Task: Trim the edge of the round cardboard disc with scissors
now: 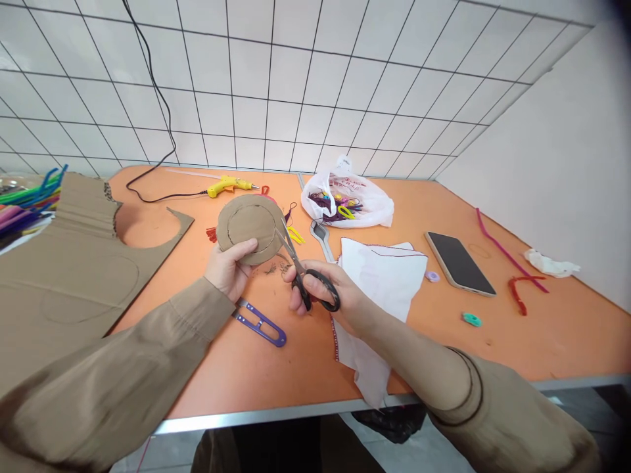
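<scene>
Tan sleeves (123, 368) are reaching over the orange counter (305, 368); my left hand (229, 270) is pinching a cardboard disc (249, 226), and my right hand (332, 289) is gripping scissors (292, 252), blades meeting its right edge.

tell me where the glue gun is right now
In the head view, the glue gun lies left of centre near the table's back edge, just beyond the cardboard disc.

bright even indoor light, soft faint shadows, wide-angle bending, dark blurred upper right corner
</scene>
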Tool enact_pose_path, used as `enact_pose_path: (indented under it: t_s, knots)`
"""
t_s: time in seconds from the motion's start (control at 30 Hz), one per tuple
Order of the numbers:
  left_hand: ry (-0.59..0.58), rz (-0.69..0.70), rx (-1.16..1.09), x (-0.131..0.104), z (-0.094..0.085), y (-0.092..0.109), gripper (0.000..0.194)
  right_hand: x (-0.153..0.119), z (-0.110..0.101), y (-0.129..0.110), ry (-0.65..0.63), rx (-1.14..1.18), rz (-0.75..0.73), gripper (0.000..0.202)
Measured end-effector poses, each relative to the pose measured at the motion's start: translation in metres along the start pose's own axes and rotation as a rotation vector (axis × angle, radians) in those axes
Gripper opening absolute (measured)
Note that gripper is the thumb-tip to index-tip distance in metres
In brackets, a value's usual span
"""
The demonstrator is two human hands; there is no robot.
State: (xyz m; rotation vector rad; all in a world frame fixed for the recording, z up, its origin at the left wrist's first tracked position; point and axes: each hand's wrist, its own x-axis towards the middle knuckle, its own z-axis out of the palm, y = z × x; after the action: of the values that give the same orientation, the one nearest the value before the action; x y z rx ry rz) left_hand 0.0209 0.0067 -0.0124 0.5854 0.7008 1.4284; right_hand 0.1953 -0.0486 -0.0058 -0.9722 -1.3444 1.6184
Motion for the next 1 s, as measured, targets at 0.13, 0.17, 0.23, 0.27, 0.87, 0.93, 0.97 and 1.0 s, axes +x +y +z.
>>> enact_pose_path:
  t_s: [0.13,0.17,0.23,0.27,0.87,0.93,0.97,1.0]
  knots:
    - [-0.007,-0.006,-0.013,-0.0006,0.0007,0.0009,0.04,-0.0003,-0.0012,-0.0004,0.005,-0.01,-0.005,0.043]
    - [-0.015,-0.005,-0.008,-0.0008,0.0006,0.0006,0.038,-0.0001,-0.0012,-0.0006,0.012,-0.009,-0.003,0.043]
    - [-0.047,-0.002,0.012,-0.001,-0.0005,-0.0007,0.037,0.0003,-0.0012,-0.001,0.026,-0.005,0.0,0.043]
    - [-0.067,0.003,0.023,-0.001,-0.0014,-0.0016,0.038,0.0005,-0.0011,-0.0011,0.031,-0.001,0.0,0.044]
    - [-0.138,0.027,0.072,-0.0048,-0.007,-0.0062,0.046,-0.002,0.0007,-0.0047,0.149,-0.015,0.055,0.038]
    - [-0.142,0.009,0.06,-0.0051,-0.0077,-0.0061,0.045,-0.0022,0.0004,-0.0051,0.149,-0.019,0.055,0.037]
    - [-0.144,-0.005,0.05,-0.0051,-0.0077,-0.0055,0.043,-0.002,0.0003,-0.0051,0.144,-0.019,0.055,0.037]
    - [-0.148,-0.021,0.035,-0.0049,-0.0075,-0.0045,0.041,-0.0016,0.0001,-0.0049,0.136,-0.02,0.056,0.037]
